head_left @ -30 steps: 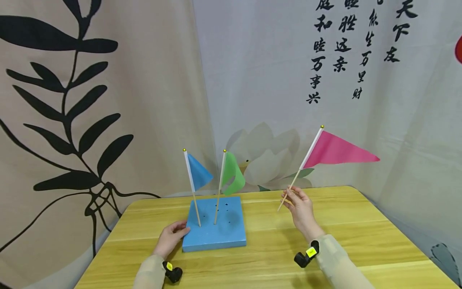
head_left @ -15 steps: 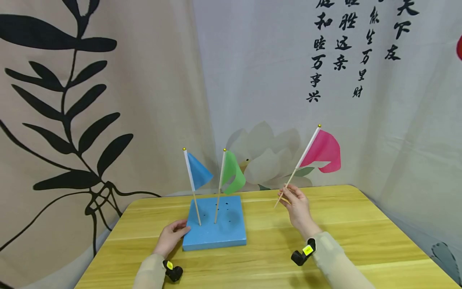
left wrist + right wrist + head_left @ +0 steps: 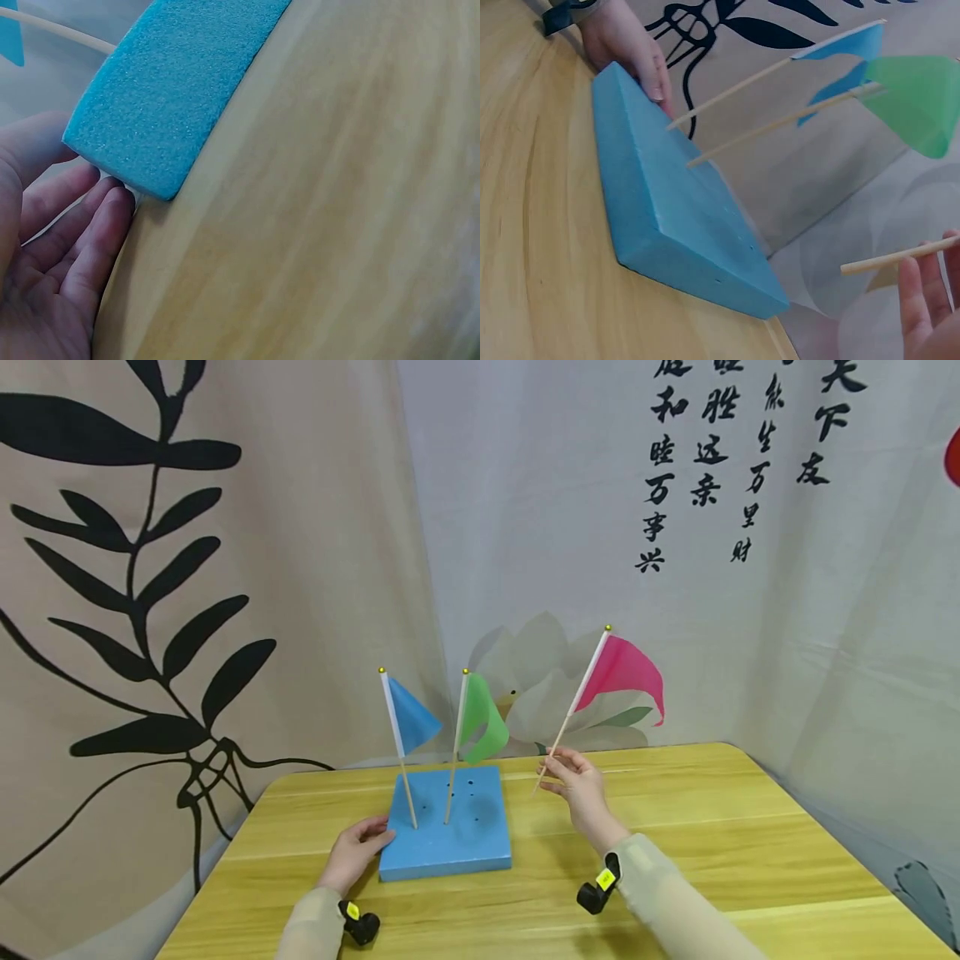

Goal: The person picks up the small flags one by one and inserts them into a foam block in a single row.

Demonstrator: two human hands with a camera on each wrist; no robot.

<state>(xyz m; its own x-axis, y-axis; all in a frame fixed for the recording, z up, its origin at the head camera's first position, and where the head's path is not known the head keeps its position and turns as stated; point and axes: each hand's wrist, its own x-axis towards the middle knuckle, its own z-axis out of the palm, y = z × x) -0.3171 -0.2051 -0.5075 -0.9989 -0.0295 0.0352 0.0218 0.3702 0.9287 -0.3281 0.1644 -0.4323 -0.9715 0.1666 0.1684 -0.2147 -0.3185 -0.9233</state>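
Observation:
In the head view, my right hand (image 3: pixel 581 789) pinches the wooden stick of a pink pennant flag (image 3: pixel 622 672) in the air, right of a blue foam block (image 3: pixel 446 852). The stick leans right, and its bare lower end (image 3: pixel 866 265) pokes out past the fingers in the right wrist view. My left hand (image 3: pixel 356 852) rests against the block's left side, its relaxed fingers (image 3: pixel 112 225) right at the corner in the left wrist view. A blue flag (image 3: pixel 412 717) and a green flag (image 3: pixel 480 718) stand in the block, both slightly tilted.
Several small dark holes (image 3: pixel 471 782) show on the block's top. The block sits on a wooden table (image 3: pixel 712 827), and a printed curtain (image 3: pixel 337 568) hangs close behind the table's far edge. A black wrist camera (image 3: pixel 592 897) juts from the right wrist.
My right hand has moved left with the pink flag, closer to the foam block. The flag's cloth has swung and now droops at its tip. My left hand has stayed put.

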